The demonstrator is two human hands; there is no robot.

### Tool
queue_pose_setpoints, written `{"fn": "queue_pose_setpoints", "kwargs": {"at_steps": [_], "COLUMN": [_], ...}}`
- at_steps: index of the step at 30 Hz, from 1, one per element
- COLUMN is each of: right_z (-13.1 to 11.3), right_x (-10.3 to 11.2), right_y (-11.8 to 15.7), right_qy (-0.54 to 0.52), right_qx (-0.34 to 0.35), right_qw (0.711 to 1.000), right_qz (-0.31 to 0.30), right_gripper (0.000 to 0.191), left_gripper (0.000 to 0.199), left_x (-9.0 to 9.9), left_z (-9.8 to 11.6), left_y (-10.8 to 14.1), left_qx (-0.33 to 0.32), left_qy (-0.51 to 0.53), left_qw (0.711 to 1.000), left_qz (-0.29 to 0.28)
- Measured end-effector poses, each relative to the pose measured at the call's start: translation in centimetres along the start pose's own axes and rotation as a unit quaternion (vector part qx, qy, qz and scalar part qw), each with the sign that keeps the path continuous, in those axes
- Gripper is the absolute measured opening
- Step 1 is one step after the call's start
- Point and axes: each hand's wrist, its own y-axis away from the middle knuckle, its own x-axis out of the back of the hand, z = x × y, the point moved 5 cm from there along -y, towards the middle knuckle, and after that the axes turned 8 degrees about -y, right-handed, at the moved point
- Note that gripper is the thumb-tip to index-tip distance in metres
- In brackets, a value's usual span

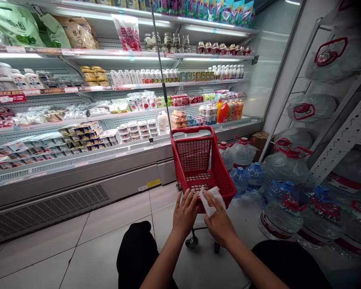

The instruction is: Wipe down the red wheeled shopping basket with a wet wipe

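Note:
A small red plastic shopping cart (195, 154) on black wheels stands in front of me, with a thin dark pole rising at its left side. My left hand (185, 212) lies over the near edge of the basket, its fingers spread and nothing in them. Beside it, my right hand (218, 220) presses a white cloth or tissue (212, 199) at the near right part of the cart. The cart's rim beneath the hands is partly hidden.
A refrigerated display case (132, 160) of dairy and drinks runs behind the cart. Large water bottles (281, 216) stand on the tiled floor (102, 249) at the right, by a metal rack (341, 140). My knees show at both sides.

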Motion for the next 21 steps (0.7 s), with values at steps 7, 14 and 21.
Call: {"fn": "queue_pose_setpoints", "kwargs": {"at_steps": [7, 14, 21], "right_z": [1.3, 8.8, 12.2], "right_x": [1.1, 5.5, 6.1], "right_y": [1.4, 2.8, 1.7], "right_qy": [0.000, 0.023, 0.031], "right_qx": [0.036, -0.039, -0.098], "right_qw": [0.999, 0.999, 0.993], "right_qz": [-0.036, 0.020, 0.052], "right_gripper": [0.090, 0.078, 0.073], "left_gripper": [0.033, 0.026, 0.036], "left_x": [1.4, 2.0, 2.7], "left_z": [-2.1, -1.0, 3.4], "left_y": [0.3, 0.4, -0.1], "left_qx": [-0.052, -0.034, -0.076], "left_qy": [0.007, 0.041, 0.082], "left_qw": [0.999, 0.999, 0.994], "left_qz": [-0.009, 0.011, 0.010]}}
